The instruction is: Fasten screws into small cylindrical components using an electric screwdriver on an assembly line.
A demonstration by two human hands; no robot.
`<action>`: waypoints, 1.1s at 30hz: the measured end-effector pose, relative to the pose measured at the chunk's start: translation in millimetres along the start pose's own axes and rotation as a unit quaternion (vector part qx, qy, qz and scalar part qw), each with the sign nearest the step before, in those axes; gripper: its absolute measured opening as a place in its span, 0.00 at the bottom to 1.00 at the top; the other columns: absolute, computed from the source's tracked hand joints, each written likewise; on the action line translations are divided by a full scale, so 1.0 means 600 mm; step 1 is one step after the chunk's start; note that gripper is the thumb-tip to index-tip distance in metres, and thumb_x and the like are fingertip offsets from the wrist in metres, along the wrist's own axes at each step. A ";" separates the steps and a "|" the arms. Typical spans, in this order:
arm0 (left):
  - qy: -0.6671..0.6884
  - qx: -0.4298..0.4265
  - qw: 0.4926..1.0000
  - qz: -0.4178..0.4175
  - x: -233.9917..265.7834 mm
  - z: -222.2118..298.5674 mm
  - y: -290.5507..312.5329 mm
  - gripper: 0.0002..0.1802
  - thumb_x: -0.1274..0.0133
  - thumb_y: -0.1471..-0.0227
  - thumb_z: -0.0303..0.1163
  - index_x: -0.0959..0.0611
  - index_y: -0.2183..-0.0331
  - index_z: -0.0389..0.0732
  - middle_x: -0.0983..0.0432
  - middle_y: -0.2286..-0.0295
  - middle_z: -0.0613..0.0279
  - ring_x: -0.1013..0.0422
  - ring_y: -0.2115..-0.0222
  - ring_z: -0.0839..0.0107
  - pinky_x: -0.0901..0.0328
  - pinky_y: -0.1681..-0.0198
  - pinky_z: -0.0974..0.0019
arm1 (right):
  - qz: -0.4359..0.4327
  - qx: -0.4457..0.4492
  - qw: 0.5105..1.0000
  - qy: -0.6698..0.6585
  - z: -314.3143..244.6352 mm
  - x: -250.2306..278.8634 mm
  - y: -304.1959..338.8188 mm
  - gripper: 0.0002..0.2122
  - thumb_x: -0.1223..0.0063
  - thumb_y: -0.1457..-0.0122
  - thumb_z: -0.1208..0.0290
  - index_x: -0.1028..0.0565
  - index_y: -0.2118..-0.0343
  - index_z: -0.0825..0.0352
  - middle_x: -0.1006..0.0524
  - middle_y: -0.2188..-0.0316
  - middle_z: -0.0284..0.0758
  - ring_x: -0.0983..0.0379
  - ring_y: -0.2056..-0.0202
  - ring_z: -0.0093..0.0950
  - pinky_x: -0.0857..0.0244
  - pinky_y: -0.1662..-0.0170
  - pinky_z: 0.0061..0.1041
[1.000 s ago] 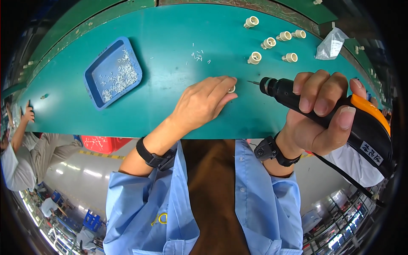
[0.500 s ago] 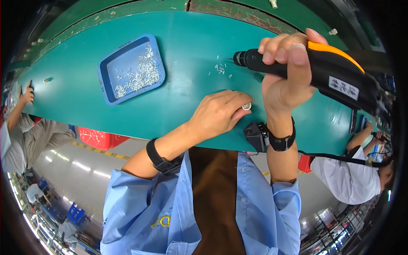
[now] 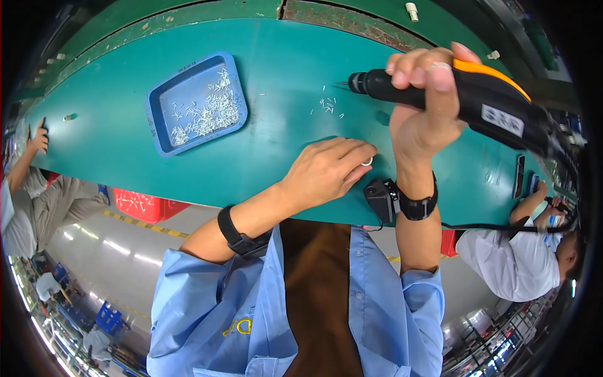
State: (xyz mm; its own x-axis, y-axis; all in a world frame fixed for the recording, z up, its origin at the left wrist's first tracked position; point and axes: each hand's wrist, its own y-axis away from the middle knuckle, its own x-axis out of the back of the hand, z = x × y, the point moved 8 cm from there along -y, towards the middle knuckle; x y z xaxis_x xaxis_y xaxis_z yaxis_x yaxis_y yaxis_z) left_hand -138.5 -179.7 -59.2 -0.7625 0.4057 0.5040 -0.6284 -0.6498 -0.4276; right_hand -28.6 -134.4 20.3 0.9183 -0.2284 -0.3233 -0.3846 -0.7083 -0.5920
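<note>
My right hand (image 3: 427, 94) is wrapped round a black electric screwdriver (image 3: 487, 107) with an orange strip, held above the table. Its thin bit points left, over a small scatter of metal pins or screws (image 3: 327, 105) on the green tabletop. Closer to me, my left hand (image 3: 330, 168) pinches a small round white part (image 3: 367, 161) between thumb and fingers, just above or on the table; most of that part is hidden. Left of both hands sits a blue tray (image 3: 164, 143) with many of the same small metal pieces heaped along its right side.
A red stool or bin (image 3: 147, 206) stands below the table's front edge. Co-workers sit at far left and right, one hand (image 3: 41, 139) on the tabletop. A black flat object (image 3: 519, 176) lies at the right; small white fittings (image 3: 411, 11) are on the far ledge.
My left thumb and fingers have shifted over the small white part, covering more of it. The screwdriver has shifted very slightly and its bit still points left.
</note>
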 end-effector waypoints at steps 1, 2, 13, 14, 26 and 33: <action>0.000 -0.002 1.000 -0.001 0.000 0.001 0.000 0.16 0.40 0.62 0.26 0.23 0.66 0.39 0.25 0.70 0.59 0.28 0.71 0.60 0.32 0.69 0.63 | 0.006 -0.009 1.000 0.000 0.008 0.001 0.001 0.16 0.52 0.46 0.71 0.39 0.55 0.68 0.34 0.80 0.33 0.36 0.78 0.26 0.38 0.69 0.33; -0.005 -0.007 1.000 0.001 0.000 0.003 0.000 0.15 0.41 0.61 0.26 0.24 0.66 0.39 0.25 0.70 0.60 0.28 0.72 0.61 0.32 0.69 0.63 | 0.007 -0.007 1.000 0.001 0.014 0.002 0.001 0.16 0.52 0.46 0.71 0.39 0.55 0.68 0.34 0.80 0.33 0.36 0.78 0.26 0.38 0.69 0.33; 0.006 0.002 0.999 0.041 0.023 0.018 0.004 0.21 0.38 0.63 0.29 0.23 0.62 0.39 0.26 0.66 0.57 0.28 0.72 0.63 0.33 0.71 0.66 | -0.021 0.038 0.994 -0.101 -0.064 0.025 -0.002 0.18 0.52 0.46 0.71 0.39 0.54 0.67 0.34 0.80 0.32 0.36 0.81 0.24 0.37 0.73 0.29; 0.011 0.026 0.998 0.064 0.042 0.015 0.007 0.22 0.38 0.63 0.29 0.23 0.61 0.39 0.27 0.67 0.57 0.29 0.72 0.64 0.33 0.71 0.66 | -0.019 0.022 0.996 -0.088 -0.077 0.034 0.001 0.18 0.52 0.46 0.69 0.39 0.52 0.64 0.35 0.80 0.31 0.37 0.81 0.24 0.38 0.74 0.29; 0.061 0.139 0.987 0.059 0.062 -0.006 -0.014 0.10 0.40 0.62 0.22 0.19 0.71 0.36 0.32 0.77 0.60 0.34 0.79 0.68 0.40 0.77 0.68 | -0.139 -0.041 0.981 -0.131 -0.146 0.009 0.028 0.17 0.53 0.43 0.57 0.34 0.54 0.60 0.34 0.77 0.24 0.38 0.78 0.18 0.43 0.71 0.23; 0.076 0.100 0.989 0.080 0.061 0.001 -0.012 0.07 0.40 0.63 0.20 0.19 0.74 0.36 0.32 0.78 0.60 0.34 0.80 0.67 0.39 0.78 0.68 | -0.158 -0.063 0.976 -0.134 -0.156 0.012 0.036 0.17 0.52 0.43 0.58 0.34 0.54 0.59 0.33 0.76 0.24 0.37 0.78 0.18 0.43 0.71 0.23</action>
State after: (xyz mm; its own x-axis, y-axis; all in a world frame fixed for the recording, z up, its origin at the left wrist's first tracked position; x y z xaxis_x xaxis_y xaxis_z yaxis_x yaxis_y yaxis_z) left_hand -161.6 -160.8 -37.2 -0.8735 0.3694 0.3171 -0.4664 -0.8217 -0.3276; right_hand -21.7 -213.9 74.1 0.9252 0.1867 -0.3304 -0.0553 -0.7950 -0.6041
